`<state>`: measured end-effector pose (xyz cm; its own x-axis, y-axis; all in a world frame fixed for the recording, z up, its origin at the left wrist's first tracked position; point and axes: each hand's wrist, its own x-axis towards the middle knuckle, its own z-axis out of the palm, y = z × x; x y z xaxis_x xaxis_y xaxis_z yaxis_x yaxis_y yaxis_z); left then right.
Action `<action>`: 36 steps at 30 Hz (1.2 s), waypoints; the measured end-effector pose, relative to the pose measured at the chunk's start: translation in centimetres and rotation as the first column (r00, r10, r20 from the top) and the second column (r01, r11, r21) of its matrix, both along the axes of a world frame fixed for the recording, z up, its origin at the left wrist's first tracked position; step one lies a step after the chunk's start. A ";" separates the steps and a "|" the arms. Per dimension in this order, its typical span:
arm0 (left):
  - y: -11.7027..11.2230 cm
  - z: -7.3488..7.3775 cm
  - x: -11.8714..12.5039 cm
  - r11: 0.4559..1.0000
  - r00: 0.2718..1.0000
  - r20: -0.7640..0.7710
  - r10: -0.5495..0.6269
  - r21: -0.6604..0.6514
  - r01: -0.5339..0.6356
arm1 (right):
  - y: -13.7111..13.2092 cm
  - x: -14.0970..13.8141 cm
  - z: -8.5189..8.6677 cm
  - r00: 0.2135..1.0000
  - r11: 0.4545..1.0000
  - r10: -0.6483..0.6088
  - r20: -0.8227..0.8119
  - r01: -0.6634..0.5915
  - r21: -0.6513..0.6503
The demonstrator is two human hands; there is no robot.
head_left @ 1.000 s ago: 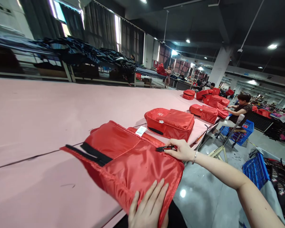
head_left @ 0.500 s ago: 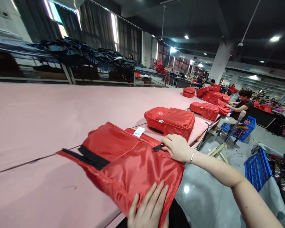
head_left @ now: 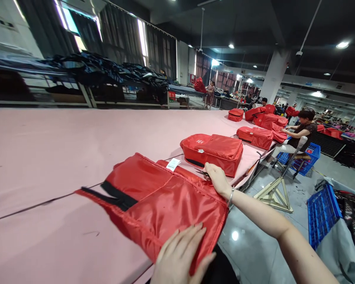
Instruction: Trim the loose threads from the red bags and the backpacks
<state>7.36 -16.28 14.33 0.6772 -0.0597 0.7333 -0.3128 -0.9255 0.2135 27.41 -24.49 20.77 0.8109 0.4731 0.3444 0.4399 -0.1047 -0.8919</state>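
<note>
at the near edge of the pink table [head_left: 47,146], one red bag [head_left: 177,197] lies flattened, its lower corner over the edge by the wearer's dark-clothed lap. a black strip [head_left: 118,196] runs along its left side, parted at the far end. a white label [head_left: 173,164] stands out at the upper edge.

left hand [head_left: 180,252]: laid palm down on the near part of the red bag, fingers extended and only slightly spread, thumb set apart beside the fabric edge. whether the thumb grips the hem cannot be told.

right hand [head_left: 217,177]: fingers curled closed around small dark snips [head_left: 203,173], blades pointing left above the upper right edge of the red bag. whether the blades touch fabric cannot be determined. a bracelet [head_left: 231,196] is worn at that wrist.

just beyond the red bag sits a filled red backpack [head_left: 221,150] with a small white tag; further red bags [head_left: 256,137] lie along the table. a seated co-worker [head_left: 304,130] has a hand on one of them. a blue crate [head_left: 325,213] stands at floor level, right.
</note>
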 end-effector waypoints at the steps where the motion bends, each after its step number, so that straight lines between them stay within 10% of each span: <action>1: 0.7 0.5 0.7 0.996 0.999 -0.050 -0.010 -0.088 0.006 | -0.1 -0.2 0.0 0.999 1.000 -0.003 0.042 0.004 -0.012; 5: 3.8 2.8 5.3 0.877 0.960 -0.280 0.015 -0.458 -0.147 | -0.7 -1.5 0.3 0.983 0.999 -0.019 0.181 0.026 -0.036; 11: 5.1 5.1 10.9 0.800 0.916 -0.396 -0.067 -0.570 -0.188 | -2.0 -2.6 0.3 0.957 0.996 -0.079 0.278 0.089 -0.023; 16: 4.2 4.6 10.5 0.830 0.981 -0.184 0.061 -0.537 -0.152 | -3.9 -2.2 0.3 0.886 0.969 -0.044 0.461 0.150 -0.198; 21: 4.3 4.1 9.6 0.844 0.931 -0.268 0.247 -0.412 -0.342 | -4.8 -2.8 0.8 0.708 0.829 0.102 0.699 0.328 -0.453; 30: 5.0 4.1 9.5 0.806 0.915 -0.379 0.140 -0.492 -0.327 | -3.6 -4.8 2.9 0.560 0.632 0.335 0.758 0.464 -0.622; 36: 4.8 4.1 9.8 0.817 0.939 -0.308 0.150 -0.496 -0.293 | -2.7 -5.2 3.7 0.504 0.609 0.409 0.761 0.470 -0.639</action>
<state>17.12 -11.48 18.44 0.7839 0.4610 0.4159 0.0156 -0.6843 0.7290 22.22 -27.18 24.46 0.3812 0.8541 0.3539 0.8190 -0.4896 0.2993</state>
